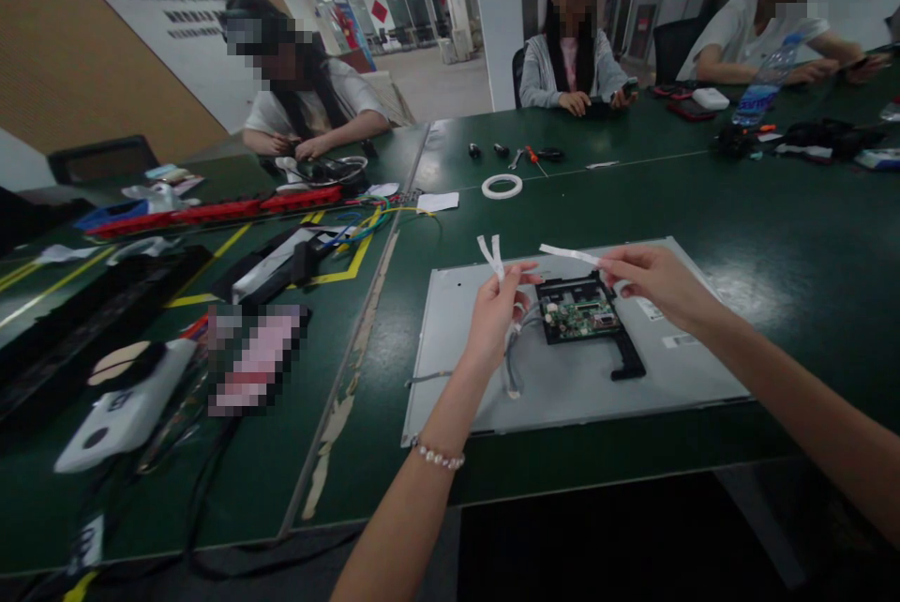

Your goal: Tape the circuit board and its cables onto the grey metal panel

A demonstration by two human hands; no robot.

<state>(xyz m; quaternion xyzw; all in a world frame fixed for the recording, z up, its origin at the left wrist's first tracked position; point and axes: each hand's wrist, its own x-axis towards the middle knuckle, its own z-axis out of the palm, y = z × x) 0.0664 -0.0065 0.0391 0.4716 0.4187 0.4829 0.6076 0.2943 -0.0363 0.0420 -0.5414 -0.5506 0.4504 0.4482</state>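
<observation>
A grey metal panel (pixel 562 377) lies flat on the green table, with a small green circuit board (pixel 580 313) in a black frame near its middle. My left hand (pixel 496 311) is closed in a pinch on two short white tape strips (pixel 492 255) that stick up above it. My right hand (pixel 653 281) is closed on the end of a longer white tape strip (pixel 569 254), held above the board. A thin grey cable (pixel 512 368) curls on the panel below my left hand.
A white tape roll (pixel 502 187) and small tools (pixel 534 154) lie further back. Red power strips (pixel 211 211), coloured wires (pixel 366 222) and white devices (pixel 123 410) crowd the left table. Three seated people work at the far side.
</observation>
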